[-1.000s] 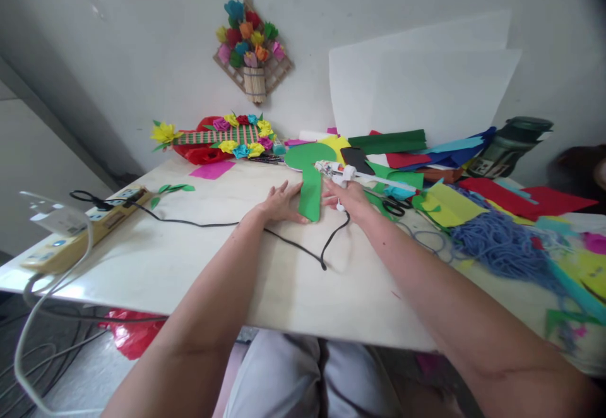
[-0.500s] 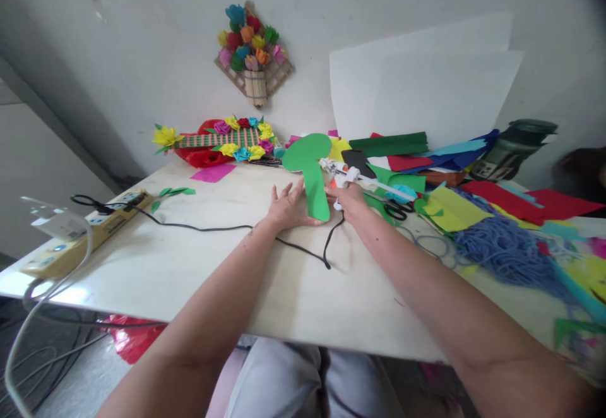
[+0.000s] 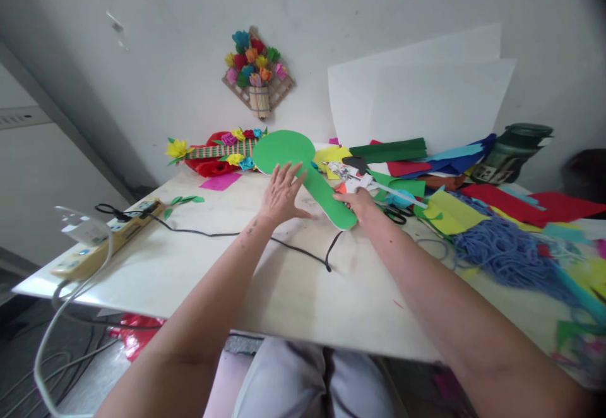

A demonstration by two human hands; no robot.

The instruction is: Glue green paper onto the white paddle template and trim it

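A green racket-shaped cutout (image 3: 284,148), with a round head and a long straight handle, lies tilted over the table in front of me. My left hand (image 3: 283,198) is open, fingers spread, its fingertips overlapping the lower edge of the round head; whether they press on it I cannot tell. My right hand (image 3: 358,203) is closed round a white hot glue gun (image 3: 351,179) with a long glue stick out of its back. Its fingers also meet the cutout's handle near the lower end. A black cord runs from under the handle across the table.
On the left lie a power strip (image 3: 111,238) and green paper leaves (image 3: 187,199). Behind is a flower-trimmed guitar-like craft (image 3: 220,151). To the right are scissors (image 3: 398,214), blue yarn (image 3: 509,247), coloured sheets (image 3: 534,203) and a dark bottle (image 3: 514,153).
The green cutout has swung, its head moving left and its handle end right, toward my right hand. My left hand has come off the handle and shifted to below the head.
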